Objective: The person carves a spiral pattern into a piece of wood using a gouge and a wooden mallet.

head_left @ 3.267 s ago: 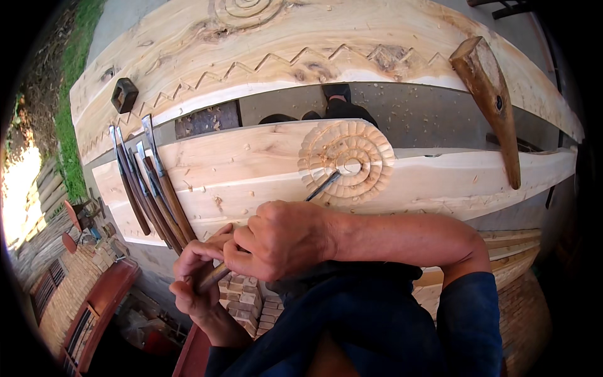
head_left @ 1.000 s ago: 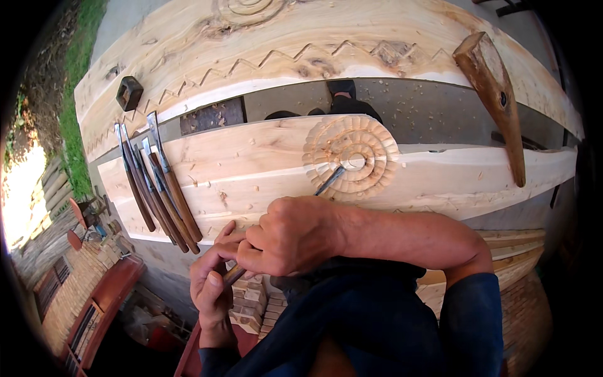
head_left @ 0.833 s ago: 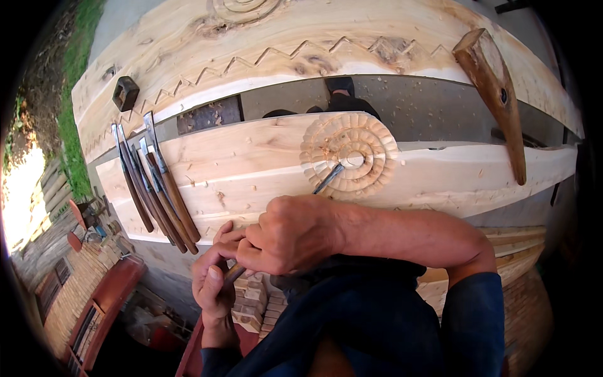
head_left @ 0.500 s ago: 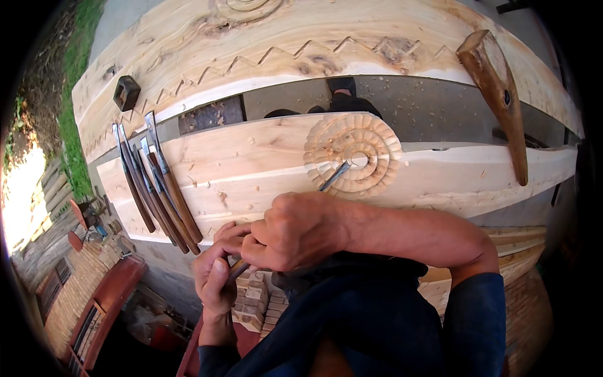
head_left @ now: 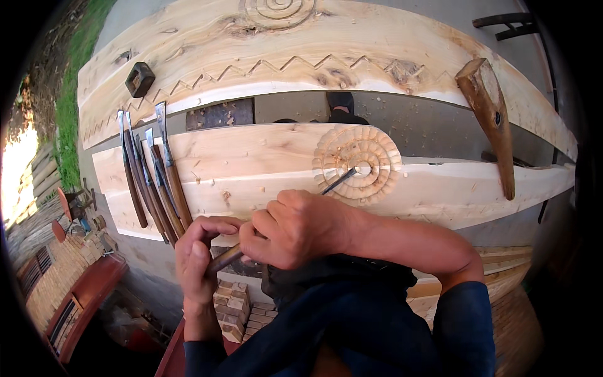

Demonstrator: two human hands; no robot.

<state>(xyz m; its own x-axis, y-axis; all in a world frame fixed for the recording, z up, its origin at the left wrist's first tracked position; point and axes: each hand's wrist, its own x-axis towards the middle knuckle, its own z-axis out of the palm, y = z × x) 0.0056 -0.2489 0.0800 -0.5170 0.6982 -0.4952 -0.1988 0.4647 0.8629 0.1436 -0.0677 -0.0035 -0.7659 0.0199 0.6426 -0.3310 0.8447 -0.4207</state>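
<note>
My right hand (head_left: pixel 295 229) is closed around the shaft of a chisel (head_left: pixel 339 181), whose steel blade meets the middle of a carved rosette (head_left: pixel 386 151) on the nearer pale board (head_left: pixel 264 157). My left hand (head_left: pixel 198 264), lower and to the left, has curled fingers on the rear end of the wooden handle (head_left: pixel 226 257). The rosette has rings of scalloped cuts with shavings on it. Several more chisels (head_left: pixel 160 195) lie side by side on the board's left part, their blades pointing away from me.
A wooden mallet (head_left: pixel 487 110) lies across the boards at right. The far board (head_left: pixel 270 44) has zigzag and spiral carving, with a dark hexagonal block (head_left: pixel 139 80) at left. A shoe (head_left: pixel 339 100) shows in the gap between boards. Stacked bricks (head_left: pixel 232 305) stand below, grass at far left.
Since half a second ago, my left hand has moved left, away from my right, showing more handle. The boards appear lower in the picture. The blade stays on the rosette's middle.
</note>
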